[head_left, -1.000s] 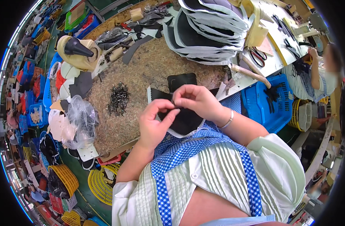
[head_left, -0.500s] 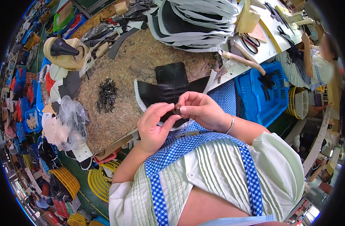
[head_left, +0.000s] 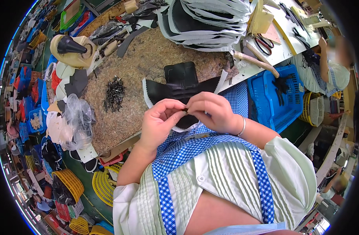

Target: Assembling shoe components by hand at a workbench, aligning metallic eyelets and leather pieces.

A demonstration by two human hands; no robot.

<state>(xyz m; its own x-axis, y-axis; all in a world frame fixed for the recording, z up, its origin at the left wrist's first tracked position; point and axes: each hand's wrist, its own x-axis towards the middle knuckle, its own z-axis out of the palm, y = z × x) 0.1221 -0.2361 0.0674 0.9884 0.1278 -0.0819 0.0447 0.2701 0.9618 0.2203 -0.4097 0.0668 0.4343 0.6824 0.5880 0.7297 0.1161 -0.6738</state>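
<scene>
Black leather piece [head_left: 179, 92] lies under both hands; left hand [head_left: 159, 121] and right hand [head_left: 210, 111] pinch one tiny dark fitting [head_left: 185, 111]; grip is fingertip-only, so it could slip into the lap.

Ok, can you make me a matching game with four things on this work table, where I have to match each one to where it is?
Things:
1. black shoe piece
2. pile of small dark metal bits
3. clear plastic bag
4. scissors

Places:
A. at the table's left edge, crumpled
B. flat on the table just beyond both hands
C. on the white top at the far right, by the wooden handle
D. on the speckled table, left of the black piece

Pairs: 1-B, 2-D, 3-A, 4-C

The left hand and right hand pinch something tiny between them.
</scene>
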